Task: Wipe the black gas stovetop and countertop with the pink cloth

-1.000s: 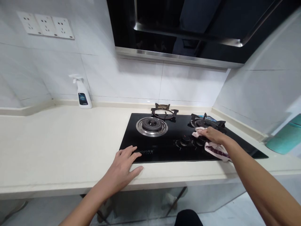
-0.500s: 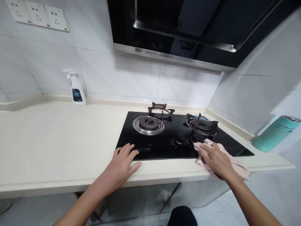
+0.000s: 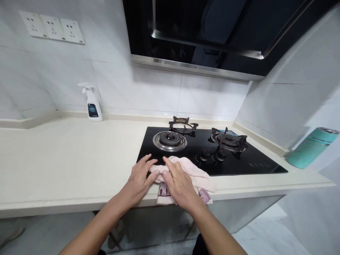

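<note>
A pale pink cloth [image 3: 198, 174] with a purple patterned border is bunched over the front left edge of the black gas cooktop [image 3: 247, 164]. My right hand [image 3: 178, 182] presses down on this cloth, thumb and fingers gripping its folds. Fingers apart, my left hand [image 3: 140, 179] rests at the cooktop's front left corner, its thumb touching the cloth's left end. Behind both hands is the left burner [image 3: 170, 140] with its pan support [image 3: 183, 126] lifted off and set at the back. To the right are two black knobs [image 3: 204, 155] and the right burner [image 3: 228, 140] with its support in place.
On the cream counter [image 3: 66, 159] a white spray bottle [image 3: 94, 108] stands against the tiled wall, left of the cooktop. A teal cylindrical container [image 3: 312, 148] is at the right end. Overhead hangs a black range hood [image 3: 196, 39]. Wall sockets [image 3: 54, 27] are at upper left.
My right hand has swept the cloth leftward along the cooktop's front edge, from beside the knobs to next to my left hand. My left hand has moved only slightly. The view has shifted a little.
</note>
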### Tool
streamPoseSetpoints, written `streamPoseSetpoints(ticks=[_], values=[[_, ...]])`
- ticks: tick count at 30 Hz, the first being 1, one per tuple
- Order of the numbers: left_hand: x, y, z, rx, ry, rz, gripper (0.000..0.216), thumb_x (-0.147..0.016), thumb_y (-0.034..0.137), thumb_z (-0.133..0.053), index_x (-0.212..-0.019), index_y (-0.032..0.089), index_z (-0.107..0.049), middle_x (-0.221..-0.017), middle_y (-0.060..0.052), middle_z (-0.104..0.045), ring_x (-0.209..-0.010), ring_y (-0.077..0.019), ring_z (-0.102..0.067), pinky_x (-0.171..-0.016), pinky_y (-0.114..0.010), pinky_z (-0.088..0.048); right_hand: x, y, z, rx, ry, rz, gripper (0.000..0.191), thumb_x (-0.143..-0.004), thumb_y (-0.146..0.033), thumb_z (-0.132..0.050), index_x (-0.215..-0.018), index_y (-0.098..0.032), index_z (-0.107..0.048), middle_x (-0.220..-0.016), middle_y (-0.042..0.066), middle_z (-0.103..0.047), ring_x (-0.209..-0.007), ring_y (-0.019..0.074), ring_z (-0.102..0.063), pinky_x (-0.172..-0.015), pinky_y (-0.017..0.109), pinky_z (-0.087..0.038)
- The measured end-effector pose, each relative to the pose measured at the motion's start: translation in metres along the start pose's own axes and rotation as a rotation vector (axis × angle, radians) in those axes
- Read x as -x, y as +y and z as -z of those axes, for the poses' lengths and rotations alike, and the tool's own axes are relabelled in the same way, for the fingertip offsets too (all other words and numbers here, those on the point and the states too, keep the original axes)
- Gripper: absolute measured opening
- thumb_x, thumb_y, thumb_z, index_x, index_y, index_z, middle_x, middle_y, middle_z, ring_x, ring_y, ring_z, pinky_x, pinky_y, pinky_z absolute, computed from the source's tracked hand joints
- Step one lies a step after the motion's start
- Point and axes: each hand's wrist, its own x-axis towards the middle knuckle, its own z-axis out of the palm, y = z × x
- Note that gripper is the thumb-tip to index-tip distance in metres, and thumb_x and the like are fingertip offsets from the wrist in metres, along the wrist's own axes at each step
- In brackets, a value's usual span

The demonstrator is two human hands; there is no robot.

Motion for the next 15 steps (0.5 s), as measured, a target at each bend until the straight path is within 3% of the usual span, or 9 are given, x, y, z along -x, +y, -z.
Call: streamPoseSetpoints(ticks=[2,4,7,9,12,15], values=[[-0.004,0.015,0.01,0.015,0.021,-0.024,0.042,-0.105,0.045,-0.045,-0.137,0.022,-0.058,-0.156,-0.014,-0.047,-0.147,-0.0311,-0.041,-0.117,-0.054,-0.039,0.003,0.008,0.004,-0.284,0.073,-0.013,0.054,-0.108,-0.055,-0.035,-0.153,-0.029,-0.045,-0.135,0.009,-0.058,-0.124,0.0253,-0.055,-0.103,0.04,-0.046],[-0.011,0.036,0.02,-0.001,-0.015,-0.103,0.041,-0.101,0.044,-0.052,-0.136,0.022,-0.06,-0.16,-0.014,-0.043,-0.149,-0.0331,-0.037,-0.119,-0.055,-0.036,0.011,0.023,0.023,-0.415,0.192,-0.025,0.05,-0.108,-0.056,-0.034,-0.136,-0.024,-0.06,-0.12,0.008,-0.065,-0.109,0.0234,-0.062,-0.093,0.036,-0.051],[-0.026,0.069,0.023,-0.048,-0.166,-0.237,0.047,-0.092,0.049,-0.067,-0.132,0.024,-0.064,-0.163,-0.014,-0.039,-0.151,-0.0384,-0.031,-0.12,-0.061,-0.028,0.023,0.053,0.067,-0.244,0.429,0.037,0.045,-0.105,-0.055,-0.042,-0.104,-0.021,-0.071,-0.104,0.008,-0.067,-0.097,0.0231,-0.063,-0.087,0.035,-0.05],[-0.038,0.085,0.013,-0.081,-0.301,-0.307,0.058,-0.085,0.056,-0.074,-0.134,0.027,-0.064,-0.163,-0.014,-0.039,-0.151,-0.0436,-0.029,-0.117,-0.067,-0.025,0.026,0.076,0.094,-0.082,0.503,0.02,0.044,-0.104,-0.055,-0.044,-0.099,-0.021,-0.071,-0.104,0.008,-0.067,-0.099,0.0234,-0.063,-0.088,0.035,-0.048],[-0.054,0.104,-0.012,-0.132,-0.456,-0.343,0.069,-0.084,0.066,-0.069,-0.143,0.031,-0.058,-0.158,-0.014,-0.046,-0.142,-0.0485,-0.039,-0.109,-0.071,-0.029,0.026,0.114,0.115,0.057,0.424,-0.076,0.046,-0.102,-0.058,-0.042,-0.101,-0.023,-0.071,-0.109,0.009,-0.068,-0.105,0.0247,-0.063,-0.094,0.037,-0.047],[-0.06,0.119,-0.036,-0.237,-0.511,-0.366,0.059,-0.091,0.065,-0.056,-0.137,0.029,-0.064,-0.134,-0.015,-0.065,-0.122,-0.0449,-0.055,-0.103,-0.07,-0.031,0.025,0.146,0.115,0.134,0.277,-0.155,0.05,-0.099,-0.061,-0.038,-0.105,-0.025,-0.072,-0.118,0.008,-0.068,-0.114,0.0272,-0.06,-0.102,0.042,-0.044]])
